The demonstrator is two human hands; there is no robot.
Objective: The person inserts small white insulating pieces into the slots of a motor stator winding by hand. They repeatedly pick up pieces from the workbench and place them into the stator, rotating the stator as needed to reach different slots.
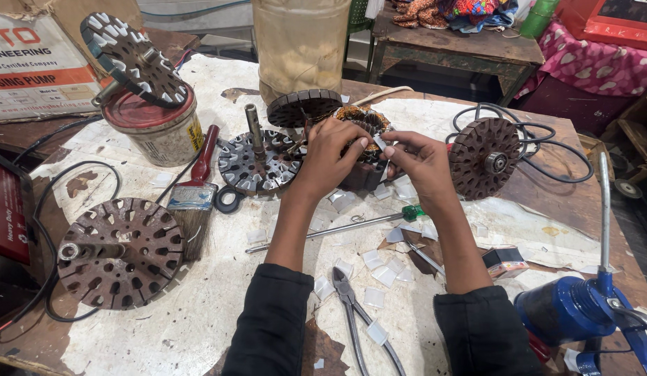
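Two hands meet at the wound stator [365, 125]: left hand [330, 157] grips its heavy, rigid rim; right hand [417, 157] pinches a thin, flexible white slip [380, 143]. Avoid the fragile windings.

From where I watch, this is a small repair workshop for electric motors: a worn wooden workbench [546, 202] covered with torn, stained white paper carries several round, rusty-brown slotted steel motor cores [121, 252], one of them propped on a dented, red-lidded metal tin [156, 129]. I also see hand tools lying about: a red-handled paintbrush [196, 188], grey steel pliers [358, 313], a long green-handled screwdriver [337, 227] and a blue bench tool [581, 306] at the table's edge. Loose black cable [539, 139] and small cut slips of translucent white insulation sheet [375, 259] litter the surface.
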